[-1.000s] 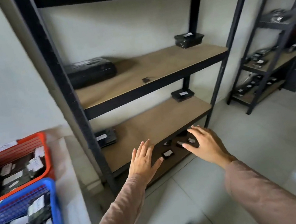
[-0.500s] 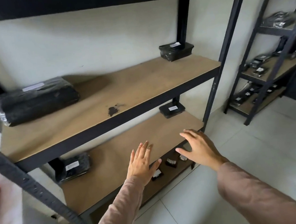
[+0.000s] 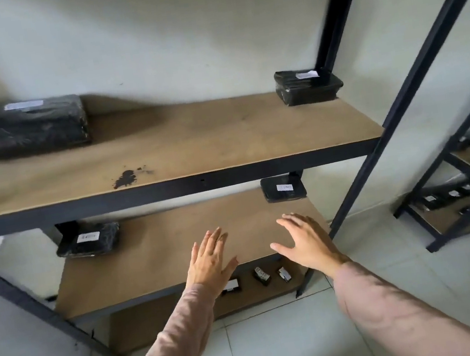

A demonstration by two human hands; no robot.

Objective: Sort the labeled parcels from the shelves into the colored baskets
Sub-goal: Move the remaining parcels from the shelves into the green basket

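Reaching over the lower shelf (image 3: 159, 251), left hand (image 3: 210, 261) and right hand (image 3: 306, 240) spread flat, empty; parcel (image 3: 283, 188) just beyond right hand.

Black-framed shelving unit (image 3: 179, 143) with wooden boards carries black labeled parcels (image 3: 19, 128) on every level.

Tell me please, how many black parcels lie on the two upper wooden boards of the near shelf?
4. Upper board: large parcel at left, smaller parcel at right. Board below: one at left, one back right. More small ones sit lower, partly hidden by the hands.
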